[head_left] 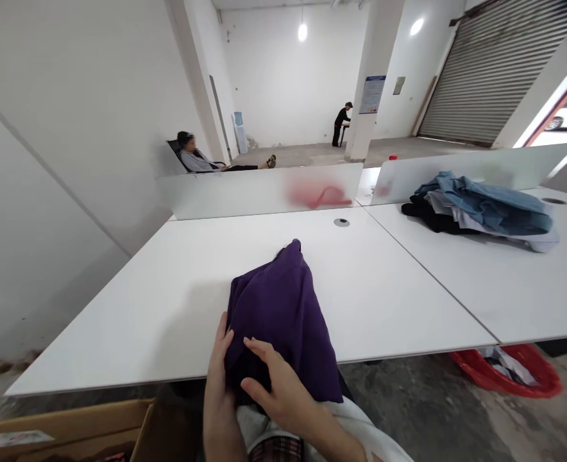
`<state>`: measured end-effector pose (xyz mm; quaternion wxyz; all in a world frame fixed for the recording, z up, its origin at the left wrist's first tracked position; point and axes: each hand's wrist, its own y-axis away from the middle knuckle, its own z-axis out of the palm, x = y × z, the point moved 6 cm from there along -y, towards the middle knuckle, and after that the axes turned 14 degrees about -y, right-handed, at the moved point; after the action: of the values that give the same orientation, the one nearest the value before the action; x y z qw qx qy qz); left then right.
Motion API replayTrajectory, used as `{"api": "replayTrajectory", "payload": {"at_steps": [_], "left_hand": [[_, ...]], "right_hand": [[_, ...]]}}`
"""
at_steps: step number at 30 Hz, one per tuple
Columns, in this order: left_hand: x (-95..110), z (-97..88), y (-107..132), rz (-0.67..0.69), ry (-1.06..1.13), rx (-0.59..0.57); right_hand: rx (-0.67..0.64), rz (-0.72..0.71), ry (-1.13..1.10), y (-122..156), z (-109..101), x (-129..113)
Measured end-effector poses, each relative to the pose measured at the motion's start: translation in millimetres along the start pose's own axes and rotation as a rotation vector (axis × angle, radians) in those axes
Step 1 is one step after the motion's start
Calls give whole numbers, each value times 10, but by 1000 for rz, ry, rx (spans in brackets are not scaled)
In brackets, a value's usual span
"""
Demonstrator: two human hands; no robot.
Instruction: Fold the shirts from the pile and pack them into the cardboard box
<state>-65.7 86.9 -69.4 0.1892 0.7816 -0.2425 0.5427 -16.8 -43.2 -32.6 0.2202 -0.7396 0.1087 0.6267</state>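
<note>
A dark purple piece of clothing point(276, 308) lies folded over on the near edge of the white table, its lower part hanging toward my lap. Its exact kind does not show. Against its left side rests my left hand point(220, 366), fingers stretched upward along the cloth. My right hand point(281, 382) is over the lower front of the fabric, with thumb and fingers apart and not closed on it. A dark fold of the garment sits between the two hands.
Jeans point(495, 202) top a clothes pile on the right-hand table. Frosted dividers point(264, 189) line the far edge. A cardboard box point(72, 423) stands at lower left, a red-lined bin point(546, 378) at lower right. One person point(199, 157) sits beyond; another point(340, 125) stands farther back.
</note>
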Motion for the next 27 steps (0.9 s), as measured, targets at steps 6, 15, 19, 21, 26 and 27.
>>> {"api": "replayTrajectory", "payload": {"at_steps": [6,15,19,21,26,27], "left_hand": [[-33,-177,92,13,-186,-43],[135,-8,92,32,-585,-107],[224,97,45,117,-698,-53],[213,101,8,169,-663,-21],[109,26,-55,191,-486,-23],[94,7,-63,186,-460,-18]], "right_hand": [[-179,-12,203,-70,85,-26],[-62,-183,565,-187,-1218,-325],[-199,-222,664,-169,-1093,-126],[-232,-245,766,-183,-890,4],[-281,-271,856,-262,-600,152],[-302,-270,845,-277,-604,140]]}}
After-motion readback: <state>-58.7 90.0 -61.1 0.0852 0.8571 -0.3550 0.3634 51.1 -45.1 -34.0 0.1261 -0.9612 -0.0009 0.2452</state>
